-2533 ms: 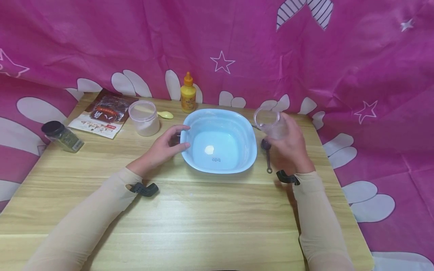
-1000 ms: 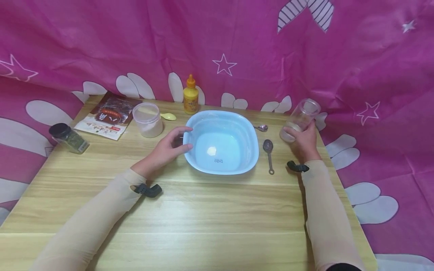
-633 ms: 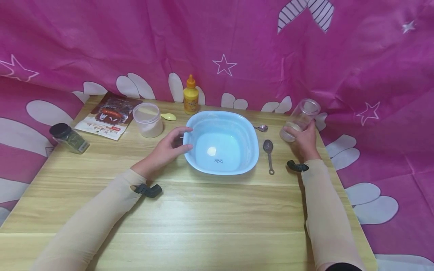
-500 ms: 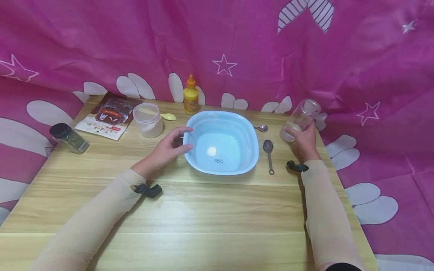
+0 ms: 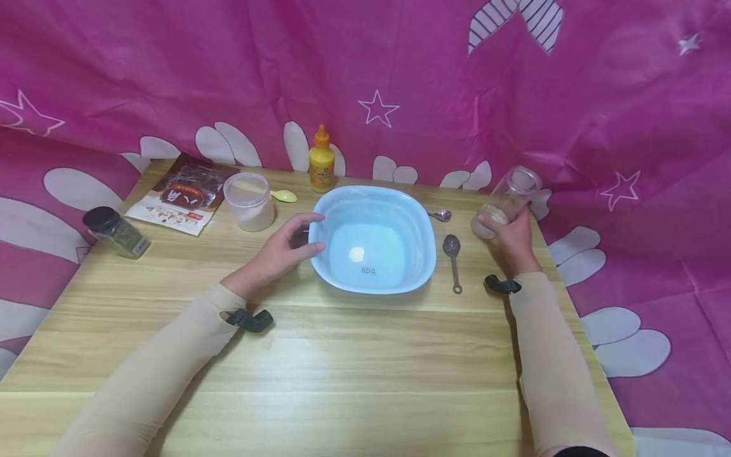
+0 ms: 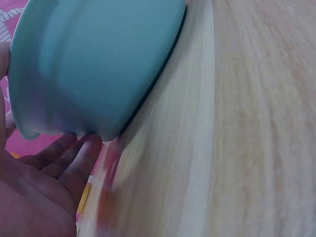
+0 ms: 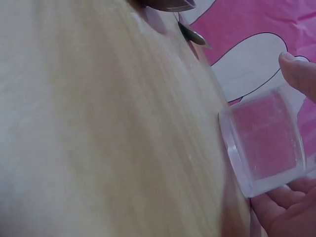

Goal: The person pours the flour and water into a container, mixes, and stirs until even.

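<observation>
A light blue basin (image 5: 371,284) stands mid-table, a bright reflection on its bottom. My left hand (image 5: 281,244) holds its left rim, thumb and index finger over the edge. In the left wrist view, other fingers (image 6: 81,160) lie against the basin's outer wall (image 6: 106,64). At the back right, a clear plastic jar (image 5: 510,198) stands upright on the table. My right hand (image 5: 514,238) grips it low down, thumb in front. The right wrist view has the jar (image 7: 266,140) between thumb and fingers, its base at the tabletop.
Right of the basin lie a dark measuring spoon (image 5: 452,246) and a metal spoon (image 5: 441,216). Leftward are a yellow squeeze bottle (image 5: 322,168), a tub of white powder (image 5: 251,212), a yellow spoon (image 5: 284,197), a brown-and-white packet (image 5: 179,197) and a black-lidded jar (image 5: 117,232). A pink curtain (image 5: 428,95) hangs behind.
The jar, earlier tilted beside the basin's right rim, has moved right in my right hand and now stands upright. The left hand keeps its place. Little differs over the last second.
</observation>
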Demonstrator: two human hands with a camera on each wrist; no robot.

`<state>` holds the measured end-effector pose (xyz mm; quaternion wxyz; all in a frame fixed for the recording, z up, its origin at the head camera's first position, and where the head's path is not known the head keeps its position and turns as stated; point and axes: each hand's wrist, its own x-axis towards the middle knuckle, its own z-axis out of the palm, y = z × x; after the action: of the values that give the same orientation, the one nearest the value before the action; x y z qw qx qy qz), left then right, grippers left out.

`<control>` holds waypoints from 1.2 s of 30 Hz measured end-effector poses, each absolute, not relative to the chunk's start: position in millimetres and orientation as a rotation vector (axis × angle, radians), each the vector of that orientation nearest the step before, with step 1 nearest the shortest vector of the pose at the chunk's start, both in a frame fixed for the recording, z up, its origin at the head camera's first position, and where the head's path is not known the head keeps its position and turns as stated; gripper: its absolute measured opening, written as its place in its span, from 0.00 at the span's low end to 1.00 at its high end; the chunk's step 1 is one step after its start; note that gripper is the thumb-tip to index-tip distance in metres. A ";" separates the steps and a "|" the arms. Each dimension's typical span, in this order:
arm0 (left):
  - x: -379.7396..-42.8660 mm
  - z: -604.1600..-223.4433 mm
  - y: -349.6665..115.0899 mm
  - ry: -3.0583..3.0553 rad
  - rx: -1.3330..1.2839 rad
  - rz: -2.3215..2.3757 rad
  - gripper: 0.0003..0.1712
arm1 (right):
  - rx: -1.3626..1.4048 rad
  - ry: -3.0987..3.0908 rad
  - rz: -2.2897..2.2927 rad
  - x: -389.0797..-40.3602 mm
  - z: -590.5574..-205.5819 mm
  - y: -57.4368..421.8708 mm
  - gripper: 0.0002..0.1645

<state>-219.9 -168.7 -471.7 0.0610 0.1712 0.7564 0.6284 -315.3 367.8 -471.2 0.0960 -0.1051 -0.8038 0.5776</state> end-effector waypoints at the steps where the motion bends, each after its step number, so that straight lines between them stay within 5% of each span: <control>1: -219.7 -471.7 -168.7 2.285 0.516 1.904 0.36 | -0.313 -2.394 1.709 -314.1 -471.4 368.7 0.67; 22: -220.3 -473.1 -168.5 2.260 0.515 1.934 0.35 | -0.218 -2.568 1.824 -244.3 -469.6 365.8 0.75; 36: -219.8 -472.4 -168.4 2.253 0.496 1.930 0.36 | -0.160 -2.761 1.659 -214.7 -464.4 335.1 0.64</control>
<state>-219.8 -168.4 -472.4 0.0668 0.1645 0.7473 0.6404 -214.7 335.1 -464.4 -0.0417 -0.0496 -0.8554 0.5138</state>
